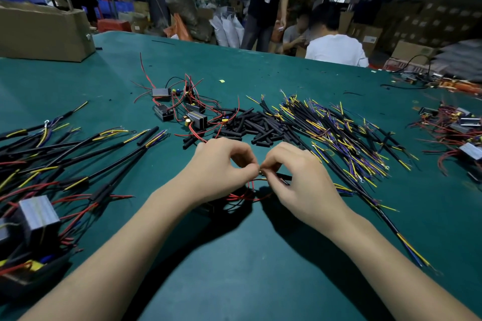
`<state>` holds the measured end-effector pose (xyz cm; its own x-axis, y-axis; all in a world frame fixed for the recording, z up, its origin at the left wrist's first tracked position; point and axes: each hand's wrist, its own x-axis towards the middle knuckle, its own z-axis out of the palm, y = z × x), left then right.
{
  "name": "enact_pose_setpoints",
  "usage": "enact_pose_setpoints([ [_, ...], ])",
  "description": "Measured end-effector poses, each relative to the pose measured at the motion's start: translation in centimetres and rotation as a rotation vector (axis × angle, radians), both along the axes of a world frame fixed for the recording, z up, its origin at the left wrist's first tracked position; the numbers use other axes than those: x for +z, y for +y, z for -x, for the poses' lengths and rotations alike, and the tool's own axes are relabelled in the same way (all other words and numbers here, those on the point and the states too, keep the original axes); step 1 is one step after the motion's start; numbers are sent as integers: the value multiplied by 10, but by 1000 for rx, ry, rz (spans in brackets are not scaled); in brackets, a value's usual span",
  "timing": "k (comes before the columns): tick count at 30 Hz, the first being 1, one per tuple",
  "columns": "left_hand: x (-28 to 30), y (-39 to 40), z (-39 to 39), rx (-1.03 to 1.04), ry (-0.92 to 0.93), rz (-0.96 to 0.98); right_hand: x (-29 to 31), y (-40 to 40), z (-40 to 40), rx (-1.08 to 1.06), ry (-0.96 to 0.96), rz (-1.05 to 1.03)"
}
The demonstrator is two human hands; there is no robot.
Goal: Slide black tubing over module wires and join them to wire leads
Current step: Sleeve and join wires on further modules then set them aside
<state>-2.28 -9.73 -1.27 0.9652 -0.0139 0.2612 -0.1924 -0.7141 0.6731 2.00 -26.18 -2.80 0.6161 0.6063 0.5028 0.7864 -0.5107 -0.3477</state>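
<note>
Near the bench's [234,268] front edge, left hand [221,167] and right hand [300,177] pinch thin red module wires [245,197] together; loose black tubing [258,126] lies mid-bench beyond, wire leads [339,133] toward the right edge.

Bare green counter [247,263] btwn the forearms and near front edge: free room. Left side blocked by finished cable bundles [65,164] w/ gray modules [39,214]. Ahead, just beyond the hands: black tubing pile [255,125]. Right: spread of wire leads [347,135]. Far counter past the piles mostly open; cardboard box [44,31] at far left.
</note>
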Motion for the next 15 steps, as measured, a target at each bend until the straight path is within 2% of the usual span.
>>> enact_pose_setpoints([
  [7, 0, 1, -4, 8, 92, 178, 2, 3, 3, -35, -321, 111],
  [12, 4, 5, -4, -10, 243, 341, 5, 3, 4, -3, -736, 237],
  [14, 5, 9, -4, -10, 274, 365, 4, 4, 3, -14, -740, 205],
  [15, 5, 10, -4, -11, 282, 371, 4, 4, 3, -31, -661, 165],
])
